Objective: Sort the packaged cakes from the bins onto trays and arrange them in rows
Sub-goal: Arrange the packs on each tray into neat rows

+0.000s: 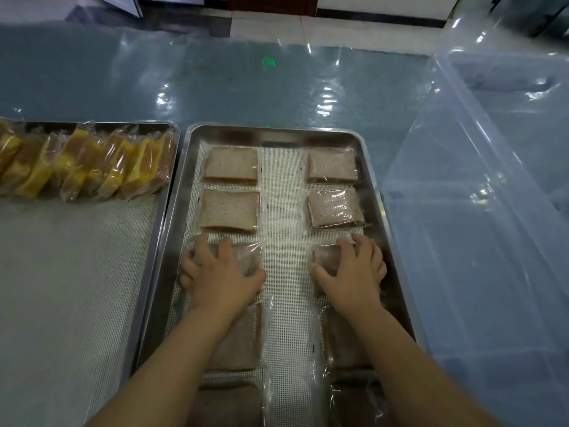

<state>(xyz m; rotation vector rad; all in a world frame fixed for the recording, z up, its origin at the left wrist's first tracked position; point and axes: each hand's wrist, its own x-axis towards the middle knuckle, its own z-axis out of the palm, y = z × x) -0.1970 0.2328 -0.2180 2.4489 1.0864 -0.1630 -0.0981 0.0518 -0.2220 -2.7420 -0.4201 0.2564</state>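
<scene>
A steel tray lined with white mesh holds brown packaged cakes in two columns. My left hand lies spread over the third cake of the left column, its fingers curled round the far and left edges. My right hand covers the third cake of the right column in the same way. Two cakes sit at the far end, two more behind my fingers. Nearer cakes lie partly hidden under my forearms.
A second steel tray on the left carries a leaning row of yellow packaged cakes along its far edge. A large clear plastic bin stands at the right, close against the tray. The table wears a shiny plastic cover.
</scene>
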